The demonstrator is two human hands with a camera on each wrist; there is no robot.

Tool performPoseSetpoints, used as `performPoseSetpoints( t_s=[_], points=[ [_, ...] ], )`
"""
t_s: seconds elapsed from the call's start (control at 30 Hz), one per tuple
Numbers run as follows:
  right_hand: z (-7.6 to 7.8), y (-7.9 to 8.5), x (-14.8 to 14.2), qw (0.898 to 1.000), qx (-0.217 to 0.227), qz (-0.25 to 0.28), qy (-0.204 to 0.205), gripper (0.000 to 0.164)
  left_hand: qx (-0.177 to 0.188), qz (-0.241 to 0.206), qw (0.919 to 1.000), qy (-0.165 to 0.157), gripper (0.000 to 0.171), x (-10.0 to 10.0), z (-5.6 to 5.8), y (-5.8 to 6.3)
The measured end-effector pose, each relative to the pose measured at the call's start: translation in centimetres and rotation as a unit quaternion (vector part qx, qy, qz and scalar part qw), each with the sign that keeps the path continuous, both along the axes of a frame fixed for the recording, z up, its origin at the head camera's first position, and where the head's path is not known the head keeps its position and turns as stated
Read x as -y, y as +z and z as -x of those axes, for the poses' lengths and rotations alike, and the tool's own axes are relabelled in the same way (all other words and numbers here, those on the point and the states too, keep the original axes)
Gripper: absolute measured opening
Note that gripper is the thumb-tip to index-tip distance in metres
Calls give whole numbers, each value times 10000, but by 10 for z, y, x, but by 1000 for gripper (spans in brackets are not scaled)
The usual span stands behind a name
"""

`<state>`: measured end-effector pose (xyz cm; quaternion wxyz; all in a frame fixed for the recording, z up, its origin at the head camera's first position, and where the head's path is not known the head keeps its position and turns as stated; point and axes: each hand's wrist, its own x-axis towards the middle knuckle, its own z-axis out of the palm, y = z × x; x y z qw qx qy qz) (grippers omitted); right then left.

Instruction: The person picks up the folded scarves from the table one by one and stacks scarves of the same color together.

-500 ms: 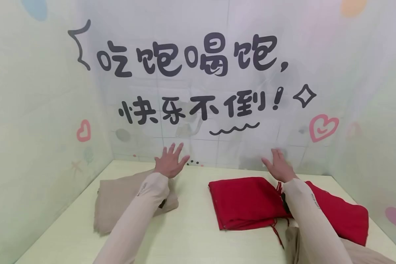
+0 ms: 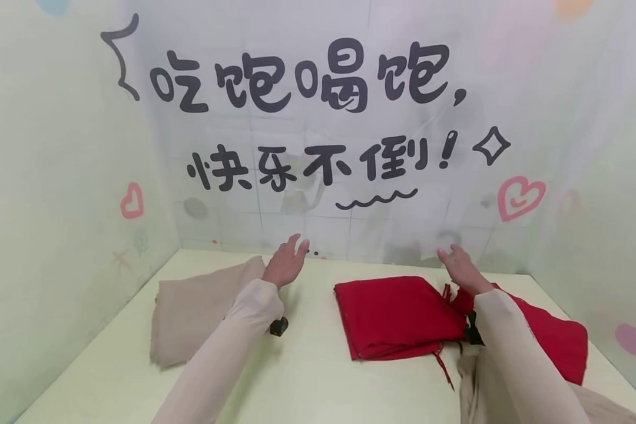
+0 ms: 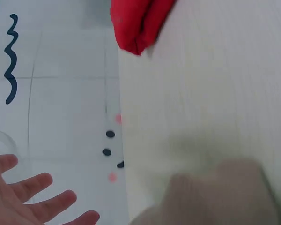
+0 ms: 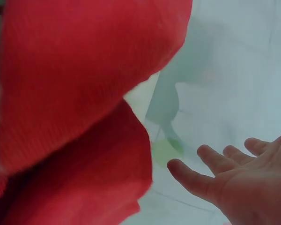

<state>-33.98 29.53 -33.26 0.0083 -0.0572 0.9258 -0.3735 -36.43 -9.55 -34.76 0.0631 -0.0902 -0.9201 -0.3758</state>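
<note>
My left hand (image 2: pixel 286 262) is held up just right of a folded beige cloth (image 2: pixel 196 312), holding nothing. Its spread, loosely extended fingers show in the left wrist view. A folded red cloth (image 2: pixel 392 318) with thin red cords at its right side lies right of the middle. Over the gap behind that cloth hovers my right hand (image 2: pixel 465 270), empty, its fingers apart in the right wrist view. A second red cloth (image 2: pixel 559 341) lies to the right, partly hidden by the right forearm. Below it is a crumpled beige cloth (image 2: pixel 487 383), also partly covered.
The pale table (image 2: pixel 297 377) ends at a back wall (image 2: pixel 318 229) with dark lettering. Printed side walls (image 2: pixel 58 235) enclose it left and right. A small black device (image 2: pixel 278 326) sits at the left wrist.
Both hands have shifted a little to the right, and the left hand has turned from flat and spread to edge-on. The cloths lie as before; the head view has tilted slightly.
</note>
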Motion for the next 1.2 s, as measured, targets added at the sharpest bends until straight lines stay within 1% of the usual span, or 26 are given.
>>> performPoseSetpoints(
  t_s=[0.07,0.17,0.23,0.27,0.3,0.33,0.4,0.5,0.6,0.7,0.77,0.83,0.87,0.97,1.03,1.07,1.1,1.2],
  points=[
    [-1,-2,-1,9994,190,268,41,76,210,-255,9994,-41,63,-5,-1,-1],
    [-2,-3,-2,9963,600,606,90,77,520,-598,9968,-26,63,-13,-1,-3],
    [-3,-3,-3,9933,897,716,132,80,873,-930,9918,-49,65,-19,-3,-3],
    [-4,-3,-3,9917,1035,746,160,82,1084,-1131,9876,-76,67,-21,-4,-3],
    [-5,-3,-3,9900,1171,770,189,83,1318,-1384,9815,-127,67,-24,-6,-3],
    [-5,-3,-3,9883,1290,781,229,83,1561,-1652,9737,-151,68,-26,-9,-3],
    [-7,-5,-2,9852,1484,811,269,83,2039,-2134,9553,-152,72,-30,-14,-4],
    [-9,-8,-1,9823,1635,875,266,80,2534,-2719,9284,-56,76,-37,-20,-10],
    [-11,-13,2,9814,1685,896,223,77,2908,-3032,9074,88,81,-43,-24,-17],
    [-13,-17,6,9805,1750,888,143,76,3194,-3287,8887,139,82,-48,-27,-24],
    [-12,-22,9,9790,1834,877,128,81,3318,-3488,8764,132,80,-50,-29,-29],
    [-12,-26,12,9775,1920,872,61,88,3382,-3671,8664,112,78,-54,-30,-33],
    [-8,-32,11,9791,1883,766,54,92,3398,-3761,8620,106,77,-55,-31,-35],
    [-7,-36,15,9797,1901,636,-54,100,3462,-3975,8498,54,77,-63,-34,-37],
    [-7,-36,19,9797,1929,512,-207,98,3487,-4047,8454,21,77,-68,-35,-38],
    [-7,-36,21,9797,1938,457,-235,96,3490,-4068,8442,9,77,-70,-36,-38],
    [-11,-32,26,9780,2010,473,-301,94,3485,-4082,8437,-4,77,-72,-36,-38],
    [-12,-33,33,9764,2095,345,-404,87,3393,-4073,8479,6,74,-76,-38,-40]
  ],
)
